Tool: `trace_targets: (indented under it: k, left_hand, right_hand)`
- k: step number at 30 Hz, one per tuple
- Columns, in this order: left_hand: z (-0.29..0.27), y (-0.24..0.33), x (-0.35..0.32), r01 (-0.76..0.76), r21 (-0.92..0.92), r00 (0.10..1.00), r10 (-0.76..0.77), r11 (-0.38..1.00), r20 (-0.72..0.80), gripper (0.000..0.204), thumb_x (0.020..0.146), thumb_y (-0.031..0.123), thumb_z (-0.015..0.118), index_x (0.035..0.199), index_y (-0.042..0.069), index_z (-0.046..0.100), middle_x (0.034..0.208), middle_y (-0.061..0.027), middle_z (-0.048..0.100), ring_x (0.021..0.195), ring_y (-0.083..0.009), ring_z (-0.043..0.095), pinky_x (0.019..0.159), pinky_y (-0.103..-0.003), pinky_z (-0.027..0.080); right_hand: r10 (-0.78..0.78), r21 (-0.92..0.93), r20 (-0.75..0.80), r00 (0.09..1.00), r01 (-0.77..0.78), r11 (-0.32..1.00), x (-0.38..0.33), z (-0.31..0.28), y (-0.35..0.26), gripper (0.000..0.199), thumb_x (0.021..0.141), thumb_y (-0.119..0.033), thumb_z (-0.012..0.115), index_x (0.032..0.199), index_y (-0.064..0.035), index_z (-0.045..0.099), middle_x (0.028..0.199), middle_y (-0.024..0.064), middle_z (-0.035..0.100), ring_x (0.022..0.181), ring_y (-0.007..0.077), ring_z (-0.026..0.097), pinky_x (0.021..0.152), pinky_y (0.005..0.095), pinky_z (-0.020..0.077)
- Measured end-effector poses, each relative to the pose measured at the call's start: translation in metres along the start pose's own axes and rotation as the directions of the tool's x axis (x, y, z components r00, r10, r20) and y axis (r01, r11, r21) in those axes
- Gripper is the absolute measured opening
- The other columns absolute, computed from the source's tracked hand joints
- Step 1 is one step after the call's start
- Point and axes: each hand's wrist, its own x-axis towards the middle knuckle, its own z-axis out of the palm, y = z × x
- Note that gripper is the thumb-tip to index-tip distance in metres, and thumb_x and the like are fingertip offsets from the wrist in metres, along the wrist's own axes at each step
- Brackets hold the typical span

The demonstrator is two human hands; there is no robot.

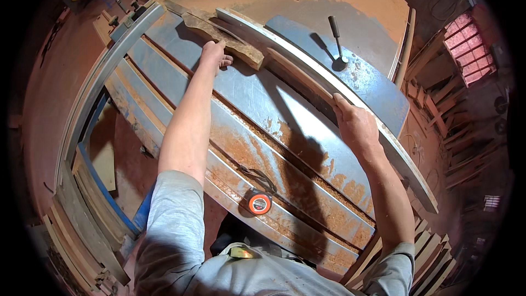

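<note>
A rough, wavy-edged wooden board (238, 49) lies on the blue-grey metal saw table (246, 90), next to the long straight fence (307, 64). My left hand (215, 56) is at the board's near edge, with its fingers curled against it. Along the fence's near side runs a narrow wooden stick (301, 74), its far end close to the board's right end. My right hand (356, 123) is closed around the stick's near end, beside the fence. The blade does not show.
An orange-and-black tape measure (259, 203) rests on the sawdusty near edge. Beyond the fence, a black-handled lever (337, 35) rises from the table. A curved metal rail (104, 71) bounds the left side. Stacked timber (435, 255) stands at lower right, with more boards (85, 230) at lower left.
</note>
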Motion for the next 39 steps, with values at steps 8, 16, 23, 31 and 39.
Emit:
trace_targets:
  k: [8,16,23,31,39]
  left_hand:
    - [-0.009,0.009,0.0,0.012,0.069,0.998,-0.017,0.998,0.066,0.057,0.105,0.026,0.051,0.147,-0.006,0.028,0.103,-0.0211,0.059,0.066,-0.0226,0.064,0.048,-0.032,0.052]
    - [-0.014,0.01,0.009,0.014,0.056,0.999,-0.015,0.998,0.028,0.048,0.104,0.024,0.05,0.139,-0.005,0.035,0.098,-0.0208,0.059,0.067,-0.0234,0.064,0.049,-0.033,0.052]
    - [-0.018,0.008,0.022,-0.012,0.035,1.0,0.012,0.999,0.007,0.048,0.103,0.024,0.049,0.139,-0.004,0.035,0.091,-0.0218,0.062,0.059,-0.0236,0.064,0.045,-0.032,0.052]
    - [-0.037,0.02,0.037,-0.034,0.057,0.998,0.037,0.998,-0.044,0.046,0.101,0.023,0.049,0.134,-0.006,0.036,0.081,-0.023,0.066,0.053,-0.0234,0.065,0.042,-0.032,0.053]
    - [-0.084,0.02,0.034,-0.075,0.043,0.997,0.075,0.996,-0.006,0.032,0.1,0.022,0.052,0.114,-0.006,0.045,0.098,-0.0171,0.062,0.06,-0.0228,0.065,0.049,-0.033,0.055]
  right_hand:
    - [0.044,-0.02,0.043,0.998,-0.043,0.999,0.008,-0.003,-0.011,0.033,0.106,-0.033,0.048,0.131,-0.0169,0.061,0.074,0.0183,0.069,0.069,0.0356,0.071,0.058,0.049,0.0541]
    - [0.057,-0.018,0.069,0.996,-0.056,0.998,0.014,-0.009,-0.023,0.033,0.107,-0.032,0.047,0.132,-0.0166,0.061,0.076,0.0176,0.07,0.07,0.0341,0.071,0.06,0.0477,0.0547]
    - [0.028,-0.033,0.035,0.999,-0.027,0.999,0.022,-0.006,-0.026,0.03,0.106,-0.031,0.048,0.13,-0.0179,0.061,0.077,0.0169,0.071,0.071,0.0337,0.072,0.06,0.0477,0.0543]
    - [0.012,0.058,0.054,0.998,-0.015,0.998,0.051,-0.019,-0.058,0.022,0.104,-0.025,0.047,0.112,-0.0096,0.062,0.08,0.0214,0.07,0.08,0.0405,0.07,0.068,0.0503,0.0543]
    - [-0.072,0.047,0.144,0.987,0.066,0.997,0.182,-0.045,-0.134,0.026,0.098,-0.021,0.051,0.115,-0.014,0.069,0.103,0.0204,0.071,0.101,0.0408,0.067,0.085,0.0486,0.054]
